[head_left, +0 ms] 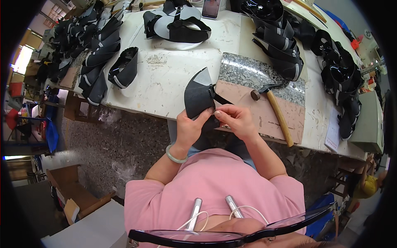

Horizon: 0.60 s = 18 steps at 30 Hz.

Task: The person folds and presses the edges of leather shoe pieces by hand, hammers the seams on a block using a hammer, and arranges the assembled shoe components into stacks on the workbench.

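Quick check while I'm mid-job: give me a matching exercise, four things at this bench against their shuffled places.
Things
1. Steel-headed hammer with a wooden handle
2. Pale green round bangle
3. Curved black piece with a grey patch
4. Rectangular phone

Places
A. On the far side of the white table
B. In the left hand, with the right hand at its lower edge
C. On the flat pink board
D. Around the left wrist

Pairs: 1-C, 2-D, 3-B, 4-A
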{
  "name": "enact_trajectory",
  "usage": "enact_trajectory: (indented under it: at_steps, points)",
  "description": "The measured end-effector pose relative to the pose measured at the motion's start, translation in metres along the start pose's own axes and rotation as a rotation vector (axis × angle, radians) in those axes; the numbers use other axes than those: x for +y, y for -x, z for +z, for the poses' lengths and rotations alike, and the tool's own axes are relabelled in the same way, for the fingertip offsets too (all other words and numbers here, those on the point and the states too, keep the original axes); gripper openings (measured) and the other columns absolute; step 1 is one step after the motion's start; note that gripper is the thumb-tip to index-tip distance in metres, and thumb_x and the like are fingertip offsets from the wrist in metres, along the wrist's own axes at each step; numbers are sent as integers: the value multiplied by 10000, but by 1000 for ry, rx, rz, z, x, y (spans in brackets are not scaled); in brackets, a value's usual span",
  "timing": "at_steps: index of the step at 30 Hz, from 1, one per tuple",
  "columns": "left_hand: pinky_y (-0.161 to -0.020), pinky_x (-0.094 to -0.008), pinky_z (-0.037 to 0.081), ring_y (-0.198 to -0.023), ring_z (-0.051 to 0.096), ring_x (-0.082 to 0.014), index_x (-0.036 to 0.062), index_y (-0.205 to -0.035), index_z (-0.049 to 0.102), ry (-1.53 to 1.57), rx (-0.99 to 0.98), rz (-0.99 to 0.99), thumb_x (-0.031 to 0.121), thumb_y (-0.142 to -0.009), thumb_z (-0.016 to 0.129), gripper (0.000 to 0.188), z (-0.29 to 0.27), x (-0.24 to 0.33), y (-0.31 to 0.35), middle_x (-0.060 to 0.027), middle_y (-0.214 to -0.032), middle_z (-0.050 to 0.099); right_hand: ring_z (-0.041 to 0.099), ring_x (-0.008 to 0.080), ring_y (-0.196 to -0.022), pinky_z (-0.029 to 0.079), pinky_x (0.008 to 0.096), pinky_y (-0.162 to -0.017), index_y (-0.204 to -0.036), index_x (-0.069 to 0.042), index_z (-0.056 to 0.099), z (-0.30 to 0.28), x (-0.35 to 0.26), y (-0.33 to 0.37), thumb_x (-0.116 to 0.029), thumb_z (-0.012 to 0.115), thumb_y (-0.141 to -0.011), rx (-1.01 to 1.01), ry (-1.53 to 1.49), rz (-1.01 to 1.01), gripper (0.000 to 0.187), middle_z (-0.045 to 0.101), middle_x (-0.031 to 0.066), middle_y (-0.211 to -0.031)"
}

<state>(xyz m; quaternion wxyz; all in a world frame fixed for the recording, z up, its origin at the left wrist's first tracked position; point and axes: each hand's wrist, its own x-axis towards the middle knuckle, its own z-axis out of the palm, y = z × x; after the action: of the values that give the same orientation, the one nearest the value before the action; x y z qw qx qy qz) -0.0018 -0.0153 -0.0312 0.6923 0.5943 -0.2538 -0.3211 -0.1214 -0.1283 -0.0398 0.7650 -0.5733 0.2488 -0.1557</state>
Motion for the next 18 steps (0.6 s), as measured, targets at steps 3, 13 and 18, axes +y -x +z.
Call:
enact_trajectory:
  at_steps: [3, 13, 18]
  points:
    - [-706, -232, 509, -792, 623, -96, -39, -960, 650, 29, 41, -30, 60, -844, 654, 152, 2, -2, 3, -50, -896, 680, 572, 45, -705, 497, 195, -580, -969, 4, 668, 2, -1, 0, -158, 649, -883, 16, 64, -28, 184, 629, 3, -799]
    - [-671, -224, 491, -767, 594, -80, -41, -927, 654, 206, 100, -57, 136, -893, 598, 188, 5, -6, 4, -30, -861, 663, 526, 45, -664, 454, 199, -570, -871, 28, 626, 7, 5, 3, -124, 631, -887, 96, 166, -286, 153, 586, 3, -774]
    - [-652, -229, 485, -744, 586, -75, -35, -937, 656, 65, 90, 9, 178, -911, 598, 223, 4, 2, 3, -37, -850, 668, 532, 53, -702, 426, 203, -570, -867, 20, 628, 2, -14, 1, -105, 620, -896, 3, -172, 22, 128, 587, 14, -824]
